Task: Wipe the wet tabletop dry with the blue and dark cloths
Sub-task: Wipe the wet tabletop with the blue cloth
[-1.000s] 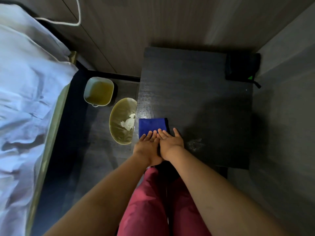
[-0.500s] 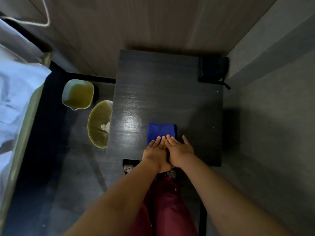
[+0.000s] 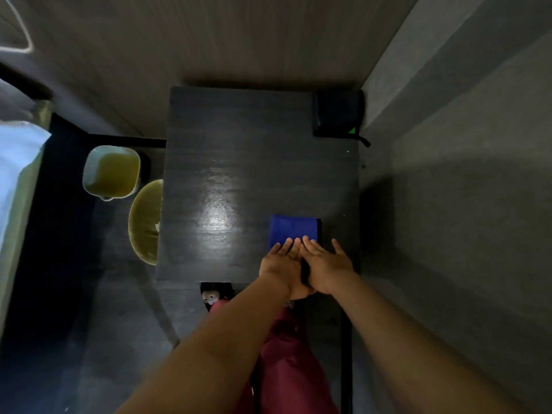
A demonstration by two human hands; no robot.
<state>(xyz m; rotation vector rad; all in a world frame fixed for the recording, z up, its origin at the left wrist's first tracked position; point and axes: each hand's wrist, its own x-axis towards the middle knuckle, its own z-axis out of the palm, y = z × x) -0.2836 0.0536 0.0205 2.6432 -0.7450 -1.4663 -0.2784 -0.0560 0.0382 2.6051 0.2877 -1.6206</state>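
A folded blue cloth lies flat near the front right of the dark tabletop. My left hand and my right hand lie side by side on its near edge, fingers straight, pressing it down. A wet sheen shows on the wood left of the cloth. A dark folded cloth with a small green tag sits at the table's far right corner, away from both hands.
On the floor left of the table stand a pale tub of yellowish liquid and a yellow-green basin. A bed with a light sheet fills the left edge. Walls close in behind and to the right.
Both hands have slid the blue cloth rightward across the front of the table, from the left edge to near the right edge. The view has shifted with them.
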